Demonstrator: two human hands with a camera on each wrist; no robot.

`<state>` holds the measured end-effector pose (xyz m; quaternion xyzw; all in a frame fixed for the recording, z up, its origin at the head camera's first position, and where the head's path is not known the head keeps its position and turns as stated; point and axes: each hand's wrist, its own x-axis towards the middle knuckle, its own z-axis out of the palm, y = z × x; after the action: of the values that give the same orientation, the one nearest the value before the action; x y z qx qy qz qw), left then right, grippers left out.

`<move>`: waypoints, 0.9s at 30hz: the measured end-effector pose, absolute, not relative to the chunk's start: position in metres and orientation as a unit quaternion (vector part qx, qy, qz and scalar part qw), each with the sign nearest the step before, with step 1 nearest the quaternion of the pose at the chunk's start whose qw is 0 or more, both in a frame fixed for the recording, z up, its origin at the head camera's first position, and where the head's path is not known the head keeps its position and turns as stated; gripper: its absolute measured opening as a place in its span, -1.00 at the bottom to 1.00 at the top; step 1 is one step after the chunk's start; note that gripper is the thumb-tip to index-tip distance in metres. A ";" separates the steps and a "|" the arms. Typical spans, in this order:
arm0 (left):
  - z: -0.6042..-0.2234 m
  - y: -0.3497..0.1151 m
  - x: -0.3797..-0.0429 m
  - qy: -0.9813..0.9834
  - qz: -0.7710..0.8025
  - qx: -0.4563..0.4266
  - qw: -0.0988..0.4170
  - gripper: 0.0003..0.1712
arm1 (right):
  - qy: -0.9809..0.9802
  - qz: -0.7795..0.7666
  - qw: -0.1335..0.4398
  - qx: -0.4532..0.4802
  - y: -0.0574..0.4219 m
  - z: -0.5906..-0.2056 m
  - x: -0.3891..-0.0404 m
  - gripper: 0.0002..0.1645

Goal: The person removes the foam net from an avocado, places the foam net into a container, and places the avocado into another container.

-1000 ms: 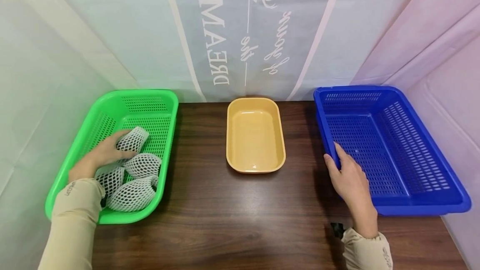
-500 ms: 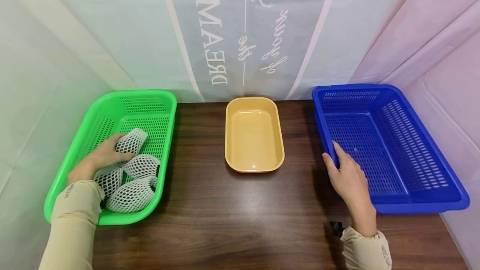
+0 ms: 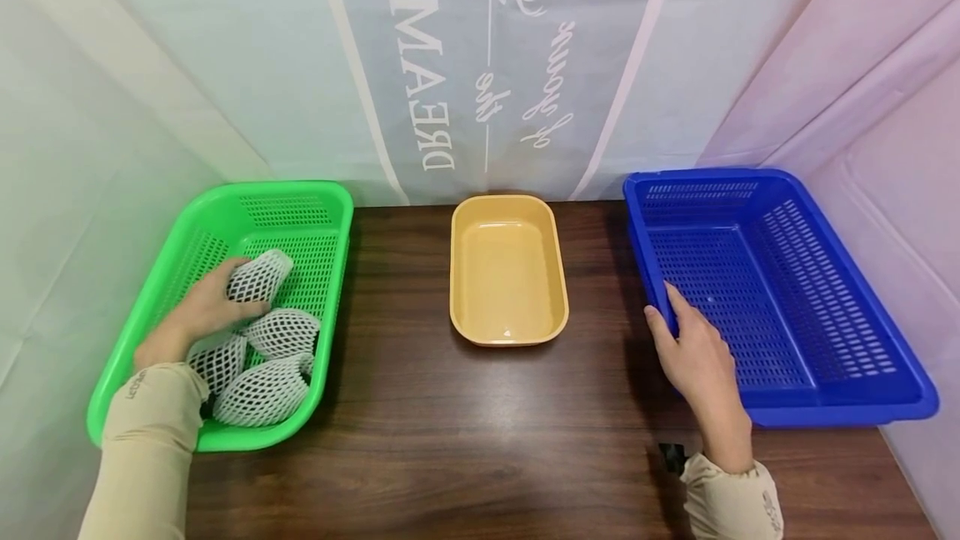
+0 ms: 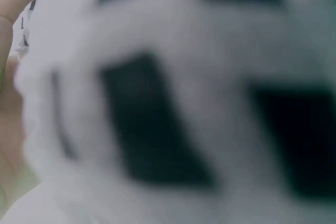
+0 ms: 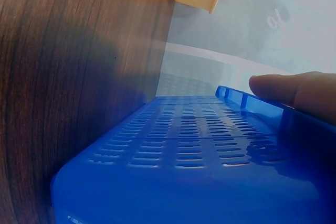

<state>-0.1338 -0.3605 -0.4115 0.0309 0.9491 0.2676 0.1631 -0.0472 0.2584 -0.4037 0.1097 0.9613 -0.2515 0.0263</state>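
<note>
In the head view my left hand (image 3: pixel 201 311) reaches into the green basket (image 3: pixel 109 373) and grips a piece in a white foam net sleeve (image 3: pixel 262 275), thumb on the near side. Something dark shows through the mesh; its kind is hidden. Close under and beside the hand lie more foam-netted pieces (image 3: pixel 262 392). The left wrist view is mostly blurred foam net (image 4: pixel 220 51), with part of the hand at its left edge. My right hand (image 3: pixel 697 357) holds the left rim of the blue basket (image 3: pixel 847 418), thumb outside and fingers inside. No pieces show in the blue basket.
Between the baskets a yellow rectangular dish (image 3: pixel 510 337) stands on the dark wooden table (image 3: pixel 465 440). A printed cloth (image 3: pixel 487 65) hangs right behind all three containers, with pale cloth walls at both sides. A small black object (image 3: pixel 672 457) shows beside the right wrist.
The gripped foam-netted piece has risen and tilted slightly in my left hand. My right hand stays on the blue basket's rim. The head view has shifted a little.
</note>
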 end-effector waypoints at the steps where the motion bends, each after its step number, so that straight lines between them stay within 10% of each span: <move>1: -0.410 -0.360 -0.134 0.950 0.270 0.035 0.154 0.06 | 0.961 -0.251 0.025 0.109 0.259 -0.403 -0.047 -0.23; 27: -0.379 -0.328 -0.131 0.959 0.271 0.055 0.054 0.15 | 0.964 -0.245 0.019 0.103 0.259 -0.403 -0.046 -0.24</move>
<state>-0.1312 -0.3279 -0.3793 0.0551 0.9594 0.2711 0.0543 -0.0464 0.2587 -0.4030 0.1030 0.9637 -0.2455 0.0192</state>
